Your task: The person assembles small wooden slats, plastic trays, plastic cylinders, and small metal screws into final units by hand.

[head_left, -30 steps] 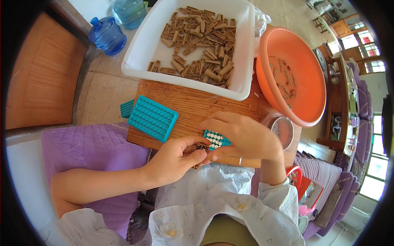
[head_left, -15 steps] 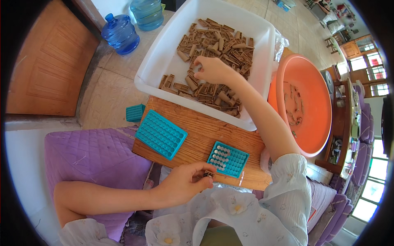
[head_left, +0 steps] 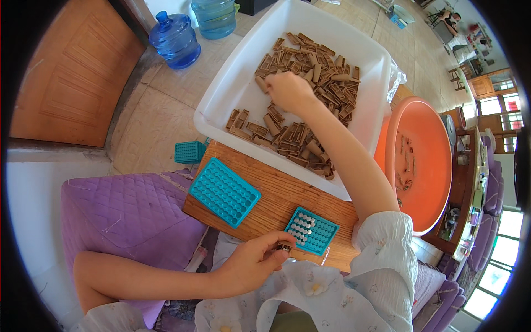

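My right hand (head_left: pixel 290 92) reaches into a large white plastic bin (head_left: pixel 221 82) holding many brown plastic half-shell casings (head_left: pixel 326 74). Its fingers are closed at the end of one curved brown casing (head_left: pixel 261 83) at the pile's left side. Low in front of me, my left hand (head_left: pixel 255 260) pinches a small brown piece with dark and shiny metal parts (head_left: pixel 285 246) between thumb and fingers. Just beyond it lies a teal tray (head_left: pixel 326 235) with small round silvery discs (head_left: pixel 301 227) in its left wells. A larger teal tray (head_left: pixel 224 191) with bare wells lies farther left.
The bin and trays rest on a wooden table (head_left: pixel 276 191). An orange basin (head_left: pixel 431 166) with a few scraps stands to the right. At far left are blue water jugs (head_left: pixel 176 41), a teal basket (head_left: pixel 189 152) and a purple quilted cover (head_left: pixel 127 210).
My right hand has moved slightly left and away from me within the bin, its fingers closing at a casing. The left hand keeps its small piece. The whole view has shifted a little.
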The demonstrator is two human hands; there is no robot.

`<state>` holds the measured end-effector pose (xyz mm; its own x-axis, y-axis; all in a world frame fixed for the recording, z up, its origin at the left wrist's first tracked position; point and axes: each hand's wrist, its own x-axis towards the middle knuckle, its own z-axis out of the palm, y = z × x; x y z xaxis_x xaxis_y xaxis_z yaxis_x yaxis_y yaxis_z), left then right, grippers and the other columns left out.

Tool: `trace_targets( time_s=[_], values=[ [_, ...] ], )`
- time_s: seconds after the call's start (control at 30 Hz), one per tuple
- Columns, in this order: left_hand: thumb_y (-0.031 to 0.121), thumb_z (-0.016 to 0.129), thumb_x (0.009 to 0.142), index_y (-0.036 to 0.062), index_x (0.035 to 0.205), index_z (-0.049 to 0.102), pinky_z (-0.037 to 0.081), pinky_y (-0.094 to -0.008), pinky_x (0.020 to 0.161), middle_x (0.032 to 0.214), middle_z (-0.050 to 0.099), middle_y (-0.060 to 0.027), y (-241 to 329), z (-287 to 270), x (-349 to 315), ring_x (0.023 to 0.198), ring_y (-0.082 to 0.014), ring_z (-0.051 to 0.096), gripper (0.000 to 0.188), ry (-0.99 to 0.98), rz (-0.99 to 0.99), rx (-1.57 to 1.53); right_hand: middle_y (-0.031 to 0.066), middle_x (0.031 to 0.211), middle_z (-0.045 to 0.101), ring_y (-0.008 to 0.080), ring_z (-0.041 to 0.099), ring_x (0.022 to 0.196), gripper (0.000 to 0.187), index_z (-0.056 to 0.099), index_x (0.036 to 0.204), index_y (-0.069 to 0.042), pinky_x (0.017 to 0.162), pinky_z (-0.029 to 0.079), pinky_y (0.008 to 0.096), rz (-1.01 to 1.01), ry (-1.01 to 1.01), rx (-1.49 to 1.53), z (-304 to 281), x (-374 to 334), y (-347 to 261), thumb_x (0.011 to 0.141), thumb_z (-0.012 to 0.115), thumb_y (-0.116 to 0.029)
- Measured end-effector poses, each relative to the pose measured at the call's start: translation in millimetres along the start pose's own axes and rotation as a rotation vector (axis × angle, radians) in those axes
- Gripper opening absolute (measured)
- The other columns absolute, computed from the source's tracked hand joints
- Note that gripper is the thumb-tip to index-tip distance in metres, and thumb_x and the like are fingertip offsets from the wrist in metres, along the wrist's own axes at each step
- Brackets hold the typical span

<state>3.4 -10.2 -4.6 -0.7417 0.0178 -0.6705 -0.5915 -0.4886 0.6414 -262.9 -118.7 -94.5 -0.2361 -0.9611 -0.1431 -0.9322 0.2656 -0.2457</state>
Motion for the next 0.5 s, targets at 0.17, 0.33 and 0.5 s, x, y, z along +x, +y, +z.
trace_targets(
  time_s=[0.17,0.33,0.5],
  values=[
    [0.006,0.041,0.088,0.0032,0.112,0.044,0.045,-0.0247,0.081,0.107,0.048,-0.0034,-2,1,3,0.096,-0.0111,0.049,0.024,-0.028,-0.065,-0.003,0.0142,0.087,0.061,0.0294,0.060,0.082,0.018,0.058,0.088,-0.008,0.070,0.049,0.0389,0.152,0.244,-0.021,-11,8,47,0.079,0.043,-0.012],
    [0.012,0.049,0.084,0.0035,0.109,0.049,0.043,-0.0245,0.064,0.080,0.057,-0.0067,-11,2,5,0.069,-0.0114,0.052,0.026,0.052,0.144,0.104,0.0131,0.089,0.060,0.0307,0.058,0.083,0.018,0.058,0.089,-0.007,0.072,0.047,0.0396,0.147,0.265,-0.053,-19,11,69,0.081,0.042,-0.013],
    [0.012,0.049,0.084,0.0029,0.109,0.049,0.043,-0.0249,0.065,0.082,0.059,-0.0078,-11,1,4,0.071,-0.0122,0.054,0.027,0.070,0.090,0.073,0.0134,0.088,0.060,0.0321,0.056,0.083,0.021,0.059,0.090,-0.007,0.073,0.046,0.0396,0.206,0.308,-0.026,-23,12,78,0.080,0.042,-0.015]
  ],
)
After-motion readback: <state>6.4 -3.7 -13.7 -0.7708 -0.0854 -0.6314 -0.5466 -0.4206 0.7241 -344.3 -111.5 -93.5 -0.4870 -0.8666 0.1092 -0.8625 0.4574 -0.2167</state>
